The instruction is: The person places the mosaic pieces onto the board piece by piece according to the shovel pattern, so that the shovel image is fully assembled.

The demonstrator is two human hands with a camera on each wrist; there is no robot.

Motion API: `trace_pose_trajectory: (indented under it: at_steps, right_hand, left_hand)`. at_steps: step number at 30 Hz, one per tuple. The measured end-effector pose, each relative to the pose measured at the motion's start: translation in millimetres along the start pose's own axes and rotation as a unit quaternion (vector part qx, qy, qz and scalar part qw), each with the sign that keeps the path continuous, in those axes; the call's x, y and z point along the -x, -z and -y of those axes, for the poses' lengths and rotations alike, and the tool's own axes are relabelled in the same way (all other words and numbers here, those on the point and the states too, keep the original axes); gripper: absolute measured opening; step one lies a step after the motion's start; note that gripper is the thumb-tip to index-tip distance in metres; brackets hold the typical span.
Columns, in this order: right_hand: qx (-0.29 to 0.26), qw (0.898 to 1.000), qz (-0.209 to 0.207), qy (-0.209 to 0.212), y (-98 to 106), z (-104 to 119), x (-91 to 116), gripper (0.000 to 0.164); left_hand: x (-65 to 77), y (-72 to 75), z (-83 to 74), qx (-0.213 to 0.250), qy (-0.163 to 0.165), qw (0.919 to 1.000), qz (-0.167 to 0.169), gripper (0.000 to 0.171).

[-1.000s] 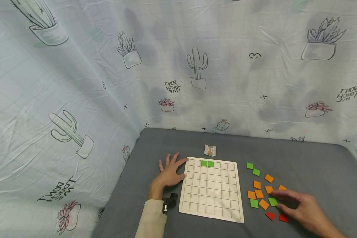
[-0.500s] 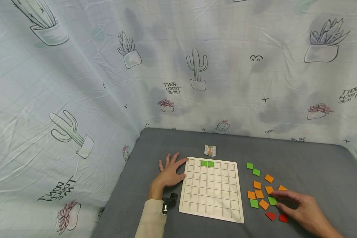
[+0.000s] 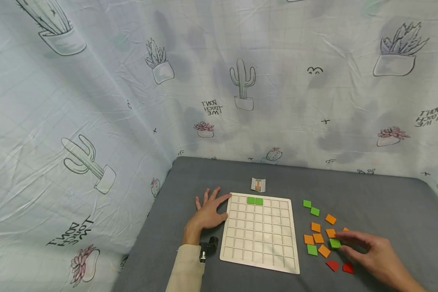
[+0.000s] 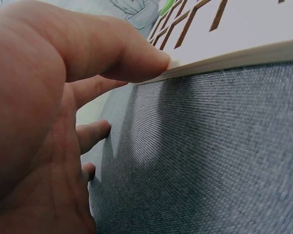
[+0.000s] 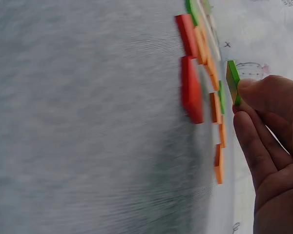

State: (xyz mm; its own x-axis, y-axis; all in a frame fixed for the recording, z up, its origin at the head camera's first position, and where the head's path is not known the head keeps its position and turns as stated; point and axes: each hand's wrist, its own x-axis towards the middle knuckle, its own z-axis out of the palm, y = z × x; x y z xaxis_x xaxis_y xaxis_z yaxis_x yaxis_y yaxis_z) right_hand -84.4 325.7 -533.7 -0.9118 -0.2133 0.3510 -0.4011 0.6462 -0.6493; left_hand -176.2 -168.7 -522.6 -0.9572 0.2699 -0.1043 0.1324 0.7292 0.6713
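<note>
Between thumb and fingers, my right hand [image 3: 374, 251] pinches a green square tile [image 5: 233, 82], raised off the table in the right wrist view. The head view shows this over the loose tiles to the right of a pale wooden grid board [image 3: 259, 239]. Two green tiles [image 3: 254, 200] sit side by side in the board's far row. My left hand [image 3: 208, 213] rests at the board's left edge, fingers spread, thumb and index finger touching the rim. In the left wrist view the thumb [image 4: 141, 61] presses against the board's side.
Several orange tiles [image 3: 318, 238], more green tiles [image 3: 314, 211] and two red pieces with a curved side [image 3: 332, 265] lie right of the board on the grey table [image 3: 211, 174]. A small printed grid card [image 3: 258, 185] lies behind the board. Patterned cloth hangs behind and at left.
The right hand has lifted the green tile slightly from among the loose pieces. The left hand and the board have stayed put.
</note>
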Motion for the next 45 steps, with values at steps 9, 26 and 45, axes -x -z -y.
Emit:
trace_pose_trajectory:
  at_steps: [9,26,45]
  right_hand:
    - [0.035,0.999,0.018,0.001,5,17,-22,0.037]
    - [0.019,0.996,0.034,0.082,-21,37,-78,0.035]
    - [-0.007,0.992,0.061,0.113,-65,44,-126,0.032]
  left_hand:
    - [0.4,-0.5,0.9,0.006,-0.002,1.0000,0.000,0.068]
    - [-0.5,0.3,1.7,-0.001,-0.005,1.0000,0.001,0.068]
    - [0.8,0.8,0.3,0.004,-0.007,1.0000,0.000,0.068]
